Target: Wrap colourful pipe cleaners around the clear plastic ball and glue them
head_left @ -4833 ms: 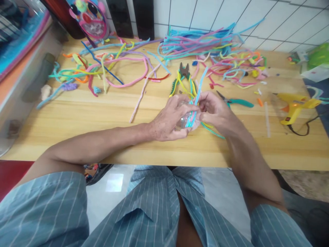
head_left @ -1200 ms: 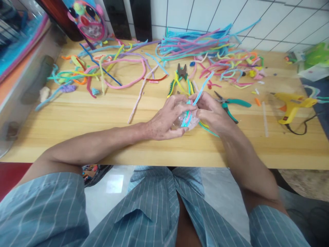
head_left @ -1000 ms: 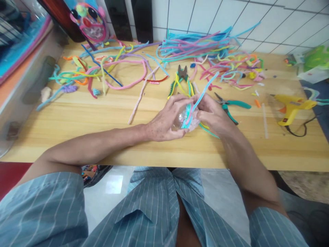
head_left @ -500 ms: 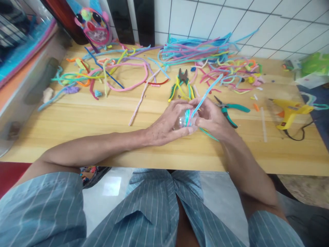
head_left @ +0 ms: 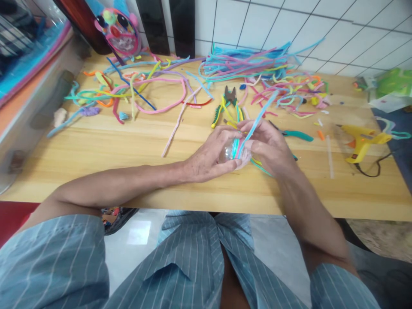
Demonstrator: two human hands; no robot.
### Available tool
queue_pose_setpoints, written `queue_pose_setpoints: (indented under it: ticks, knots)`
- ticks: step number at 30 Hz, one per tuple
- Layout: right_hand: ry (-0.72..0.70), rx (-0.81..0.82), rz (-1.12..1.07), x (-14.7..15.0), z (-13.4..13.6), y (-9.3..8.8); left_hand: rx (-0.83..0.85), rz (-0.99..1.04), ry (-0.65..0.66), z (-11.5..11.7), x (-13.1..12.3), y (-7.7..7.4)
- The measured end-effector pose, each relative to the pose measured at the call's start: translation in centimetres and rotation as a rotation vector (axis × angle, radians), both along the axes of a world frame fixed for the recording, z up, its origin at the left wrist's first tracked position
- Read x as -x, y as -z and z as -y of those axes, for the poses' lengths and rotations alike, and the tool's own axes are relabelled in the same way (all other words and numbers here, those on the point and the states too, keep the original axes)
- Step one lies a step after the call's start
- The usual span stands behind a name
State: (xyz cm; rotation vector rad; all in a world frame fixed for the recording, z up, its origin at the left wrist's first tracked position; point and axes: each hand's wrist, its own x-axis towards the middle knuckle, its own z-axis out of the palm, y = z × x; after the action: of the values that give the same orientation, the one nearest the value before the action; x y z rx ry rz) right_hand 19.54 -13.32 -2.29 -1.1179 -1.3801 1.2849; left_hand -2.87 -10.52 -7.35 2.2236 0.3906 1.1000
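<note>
My left hand (head_left: 207, 155) is closed around a small clear plastic bottle (head_left: 228, 153), thumb below and fingers over the top. Turquoise and pink pipe cleaner bands wrap the bottle's middle. From that wrap a light-blue pipe cleaner (head_left: 259, 118) sticks up to the right, its far end free. My right hand (head_left: 270, 146) closes at the bottle's right end, thumb and fingers about the base of the light-blue piece; the exact fingertip contact is partly hidden. Below the right hand, a green and yellow pipe cleaner end (head_left: 261, 167) pokes out.
Yellow-green pliers (head_left: 229, 103) lie just beyond my hands. Teal-handled pliers (head_left: 299, 135) are partly behind my right hand. A yellow glue gun (head_left: 363, 137) and a glue stick (head_left: 330, 156) lie right. Loose pipe cleaners (head_left: 247, 62) line the back; a decorated pink figure (head_left: 122, 36) stands back left.
My right hand has shifted slightly right and down, covering more of the teal-handled pliers. More of the bottle's right end shows now. The left hand is nearly still.
</note>
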Motion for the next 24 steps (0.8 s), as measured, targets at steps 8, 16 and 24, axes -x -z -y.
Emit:
queue_pose_setpoints:
  ticks: [8,16,24]
  knots:
    - [0.038,-0.092,0.049,-0.1,0.3,-0.2,0.008,-0.019,0.002,0.0,0.0,-0.3]
    - [-0.045,-0.106,0.203,-0.4,0.4,-0.8,-0.023,0.012,0.016,-0.3,-0.2,0.0]
    - [-0.14,-0.184,0.346,-0.9,0.3,-2.2,-0.048,0.005,0.009,-0.3,-0.2,0.0]
